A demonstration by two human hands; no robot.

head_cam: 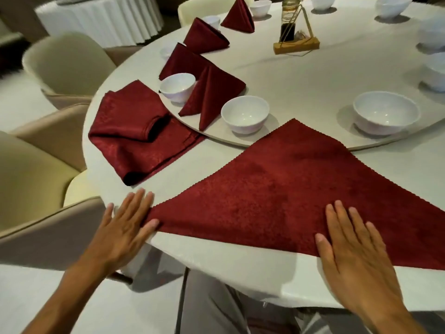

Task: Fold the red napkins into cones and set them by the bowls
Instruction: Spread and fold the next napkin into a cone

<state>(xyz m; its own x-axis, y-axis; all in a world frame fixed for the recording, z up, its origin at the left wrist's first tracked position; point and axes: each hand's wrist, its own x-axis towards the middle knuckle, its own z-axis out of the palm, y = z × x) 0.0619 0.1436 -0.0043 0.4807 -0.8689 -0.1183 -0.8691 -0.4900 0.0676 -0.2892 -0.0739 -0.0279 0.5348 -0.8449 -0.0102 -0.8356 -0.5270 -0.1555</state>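
A red napkin (284,189), folded into a flat triangle, lies at the near edge of the round white table (301,75). My left hand (122,227) lies flat on its left corner, fingers spread. On the napkin's near long edge rests my right hand (349,244), palm down, fingers apart. A stack of folded red napkins (130,136) sits to the left. Several red cones stand by white bowls along the turntable's left rim; the nearest cone (212,92) stands between two bowls (178,86) (244,114). Another bowl (385,115) stands to the right with no cone beside it.
A raised white turntable (313,141) covers the table's middle, and the napkin's tip overlaps its rim. A condiment stand with a dark bottle (293,30) is at the back. More bowls line the far right. Beige chairs (65,66) crowd the left side.
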